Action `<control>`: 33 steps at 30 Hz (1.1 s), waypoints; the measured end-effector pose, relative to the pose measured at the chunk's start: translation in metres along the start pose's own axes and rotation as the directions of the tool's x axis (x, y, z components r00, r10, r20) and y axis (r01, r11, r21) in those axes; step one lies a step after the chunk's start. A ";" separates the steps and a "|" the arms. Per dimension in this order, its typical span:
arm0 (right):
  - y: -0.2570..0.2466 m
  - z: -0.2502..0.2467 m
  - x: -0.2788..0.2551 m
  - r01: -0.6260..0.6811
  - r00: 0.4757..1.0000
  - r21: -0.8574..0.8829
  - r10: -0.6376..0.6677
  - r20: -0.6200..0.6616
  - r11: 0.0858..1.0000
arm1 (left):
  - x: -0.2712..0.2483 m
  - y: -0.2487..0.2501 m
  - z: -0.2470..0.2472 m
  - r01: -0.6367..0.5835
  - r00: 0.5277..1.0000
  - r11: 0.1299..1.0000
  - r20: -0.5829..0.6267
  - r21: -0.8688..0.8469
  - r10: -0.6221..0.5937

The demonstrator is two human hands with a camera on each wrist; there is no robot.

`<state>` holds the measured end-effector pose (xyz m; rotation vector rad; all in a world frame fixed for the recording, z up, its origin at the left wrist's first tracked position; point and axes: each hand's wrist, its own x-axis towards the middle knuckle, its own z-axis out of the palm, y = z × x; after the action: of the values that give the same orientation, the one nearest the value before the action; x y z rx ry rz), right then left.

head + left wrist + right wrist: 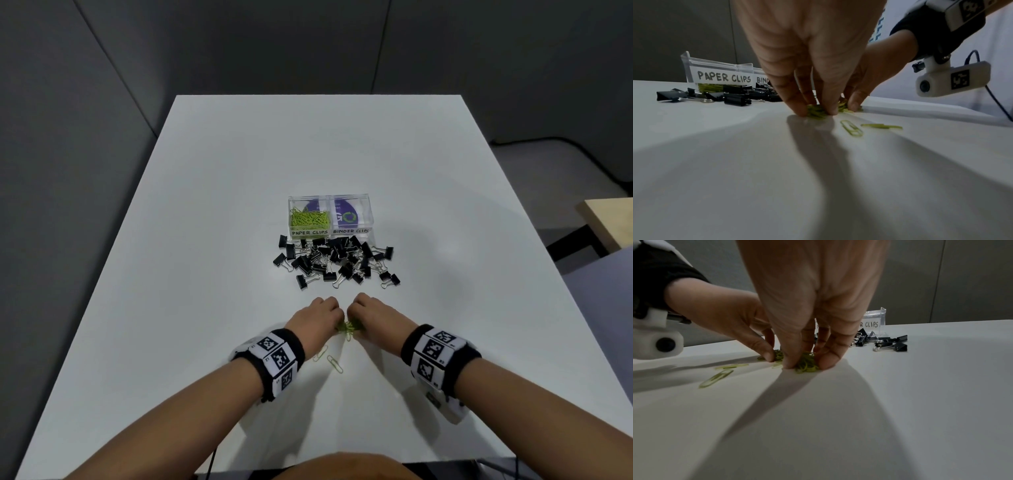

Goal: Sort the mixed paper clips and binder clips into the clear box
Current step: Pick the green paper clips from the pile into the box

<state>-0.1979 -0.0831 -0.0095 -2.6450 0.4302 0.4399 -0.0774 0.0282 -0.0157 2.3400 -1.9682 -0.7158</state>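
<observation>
The clear box [366,200] stands mid-table with two labelled compartments. Green paper clips [310,219] fill the left one; the right one, marked binder clips, shows no clips. A heap of black binder clips [337,262] lies just in front of it. Nearer me, my left hand [317,317] and right hand [371,317] meet over a small bunch of green paper clips [347,327]. In the left wrist view the left fingertips [800,110] pinch part of that bunch [817,111] on the table. The right fingertips [825,364] pinch another part [806,364].
Two loose paper clips [334,364] lie on the white table [205,240] near my left wrist; one of them [852,129] shows close up. A wooden surface [609,222] sits off the table's right side. Grey walls stand behind.
</observation>
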 end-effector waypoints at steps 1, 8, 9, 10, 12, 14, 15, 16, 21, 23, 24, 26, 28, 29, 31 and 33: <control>0.000 -0.001 0.001 -0.003 1.000 -0.004 0.003 0.011 1.000 | 0.001 -0.002 -0.001 -0.007 1.000 1.000 0.006 -0.020 0.007; 0.000 -0.011 0.011 -0.018 0.994 -0.017 0.019 0.109 1.000 | 0.009 -0.015 -0.010 0.005 0.996 0.990 0.092 -0.142 0.008; 0.001 -0.013 0.012 -0.018 0.993 -0.017 0.020 0.119 1.000 | 0.009 -0.016 -0.012 0.006 0.995 0.990 0.103 -0.140 0.009; 0.001 -0.014 0.013 -0.015 0.992 -0.024 0.018 0.128 1.000 | 0.010 -0.016 -0.013 0.006 0.994 0.991 0.112 -0.136 0.010; 0.003 -0.015 0.014 -0.006 0.990 -0.045 0.012 0.142 0.999 | 0.010 -0.018 -0.013 -0.004 0.992 0.992 0.123 -0.129 0.020; 0.004 -0.014 0.016 0.009 0.990 -0.046 -0.002 0.144 0.999 | 0.010 -0.020 -0.012 -0.019 0.993 0.992 0.115 -0.128 0.034; 0.005 -0.013 0.016 0.020 0.991 -0.041 -0.014 0.136 0.999 | 0.010 -0.021 -0.011 -0.025 0.993 0.991 0.110 -0.129 0.040; 0.005 -0.012 0.015 0.031 0.992 -0.038 -0.026 0.123 0.999 | 0.010 -0.022 -0.011 -0.031 0.993 0.991 0.107 -0.128 0.044; 0.006 -0.008 0.013 0.067 0.994 -0.077 -0.059 0.093 0.995 | 0.010 -0.025 -0.008 -0.045 0.992 0.992 0.113 -0.116 0.058; 0.006 -0.011 0.015 0.078 0.993 -0.080 -0.070 0.098 0.994 | 0.012 -0.026 -0.008 -0.064 0.990 0.993 0.122 -0.095 0.076; 0.006 -0.012 0.015 0.088 0.992 -0.082 -0.080 0.099 0.993 | 0.012 -0.027 -0.008 -0.073 0.988 0.994 0.127 -0.084 0.083; 0.006 -0.013 0.017 0.111 0.990 -0.086 -0.103 0.095 0.990 | 0.012 -0.028 -0.009 -0.071 0.988 0.994 0.129 -0.085 0.082; 0.008 -0.015 0.019 0.116 0.990 -0.075 -0.110 0.088 0.990 | 0.013 -0.029 -0.011 -0.063 0.991 0.991 0.114 -0.118 0.077; 0.010 -0.017 0.020 0.105 0.991 -0.058 -0.100 0.086 0.993 | 0.014 -0.029 -0.013 -0.058 0.991 0.989 0.108 -0.139 0.073; 0.012 -0.023 0.023 0.062 0.994 -0.012 -0.061 0.085 0.998 | 0.016 -0.031 -0.016 -0.030 0.992 0.985 0.114 -0.169 0.050; 0.013 -0.030 0.025 0.011 0.997 0.029 -0.014 0.078 1.000 | 0.019 -0.034 -0.018 -0.004 0.992 0.981 0.126 -0.194 0.029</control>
<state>-0.1731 -0.1140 0.0029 -2.5918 0.3923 0.5277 -0.0371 0.0130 -0.0157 2.2145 -1.8645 -1.0296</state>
